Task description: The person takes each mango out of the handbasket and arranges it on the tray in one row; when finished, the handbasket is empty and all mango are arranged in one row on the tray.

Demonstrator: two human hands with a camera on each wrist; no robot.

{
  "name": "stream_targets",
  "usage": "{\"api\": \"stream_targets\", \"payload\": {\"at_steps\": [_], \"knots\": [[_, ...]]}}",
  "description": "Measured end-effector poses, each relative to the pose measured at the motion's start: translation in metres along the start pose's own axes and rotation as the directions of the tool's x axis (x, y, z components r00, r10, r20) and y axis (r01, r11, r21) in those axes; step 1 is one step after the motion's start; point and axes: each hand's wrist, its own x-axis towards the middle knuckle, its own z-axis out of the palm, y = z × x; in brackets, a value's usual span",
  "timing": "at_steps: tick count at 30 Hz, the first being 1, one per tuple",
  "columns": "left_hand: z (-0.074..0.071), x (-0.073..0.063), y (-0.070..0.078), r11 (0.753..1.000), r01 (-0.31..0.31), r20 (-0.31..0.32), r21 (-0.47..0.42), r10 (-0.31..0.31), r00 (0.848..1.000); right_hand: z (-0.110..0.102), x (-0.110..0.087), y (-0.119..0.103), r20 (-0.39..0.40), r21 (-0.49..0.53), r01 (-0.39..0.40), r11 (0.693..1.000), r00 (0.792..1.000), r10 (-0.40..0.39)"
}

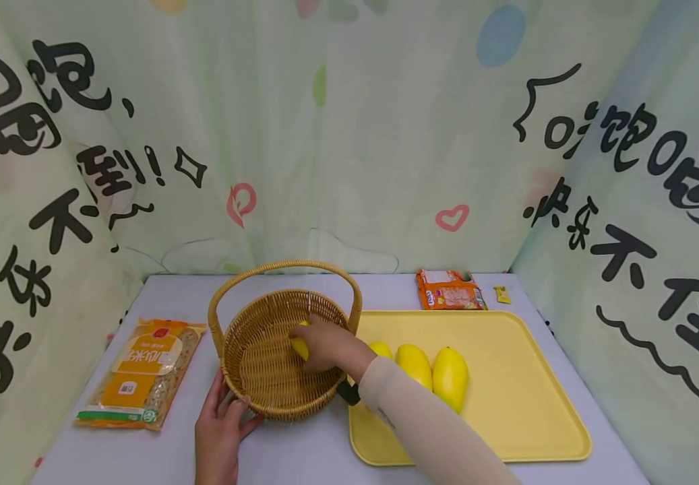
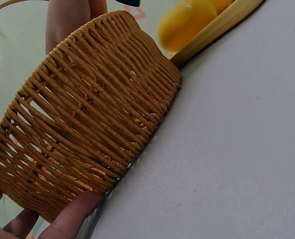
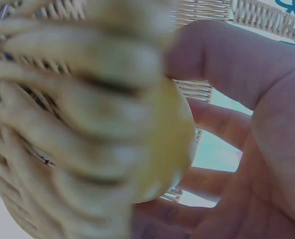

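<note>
A brown wicker basket (image 1: 264, 364) with a tall arched handle stands left of the middle of the table. My left hand (image 1: 222, 431) holds its near left side; in the left wrist view, fingers (image 2: 73, 214) lie against the weave near the bottom. Inside the basket, my right hand (image 1: 327, 345) grips a yellow oblong fruit (image 1: 300, 341). The right wrist view shows this fruit (image 3: 170, 144) partly hidden behind blurred wicker, with fingers around it. Several similar fruits (image 1: 449, 377) lie on the yellow tray (image 1: 525, 384), partly covered by the right sleeve.
A bag of grain-like food (image 1: 137, 374) with an orange label lies left of the basket. Behind the tray are an orange-red snack packet (image 1: 451, 291) and a small yellow sachet (image 1: 502, 294). Printed curtains (image 1: 349, 148) enclose the table's back and sides.
</note>
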Motion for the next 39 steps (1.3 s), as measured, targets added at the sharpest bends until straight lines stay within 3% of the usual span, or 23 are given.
{"api": "stream_targets", "payload": {"at_steps": [7, 17, 39], "knots": [[0.001, 0.001, 0.0, 1.0, 0.002, -0.002, -0.004, -0.002, 1.0, -0.005, -0.006, 0.003, -0.072, 0.052, 0.038, 0.998, 0.997, -0.034], [0.0, 0.001, 0.0, 1.0, 0.005, -0.005, 0.004, -0.005, 1.0, -0.008, -0.025, 0.002, -0.192, 0.134, 0.133, 0.982, 0.976, -0.106], [0.003, 0.001, 0.0, 1.0, 0.004, -0.029, 0.014, -0.003, 1.0, -0.003, -0.073, 0.015, -0.294, 0.325, 0.23, 0.917, 0.947, -0.133]]}}
